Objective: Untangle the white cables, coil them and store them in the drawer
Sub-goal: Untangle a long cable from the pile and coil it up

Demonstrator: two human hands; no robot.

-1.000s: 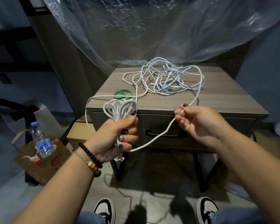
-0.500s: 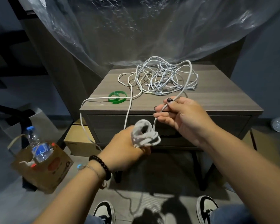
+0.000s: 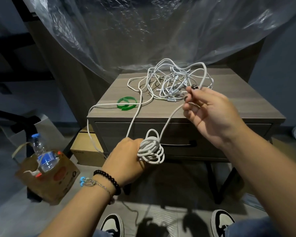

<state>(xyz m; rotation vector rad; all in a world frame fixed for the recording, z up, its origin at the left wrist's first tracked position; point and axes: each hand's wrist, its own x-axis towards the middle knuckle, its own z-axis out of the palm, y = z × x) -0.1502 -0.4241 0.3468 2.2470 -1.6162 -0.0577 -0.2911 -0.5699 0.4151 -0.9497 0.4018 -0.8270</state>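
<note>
Left hand [image 3: 125,158] is gripping a partly wound white cable coil [image 3: 151,148] at lower centre; right hand [image 3: 210,112] fingers are pinching its free strand. The tangled white cables [image 3: 171,82] are lying on the wooden counter [image 3: 237,100], drawer [image 3: 178,139] closed: early stage.

Your left hand [image 3: 125,159] is hiding its own fingers behind the coil [image 3: 151,150]. Your right hand [image 3: 210,113] is covering part of the closed drawer [image 3: 143,132]; the tangle's [image 3: 174,82] individual cables are blurring together.
</note>
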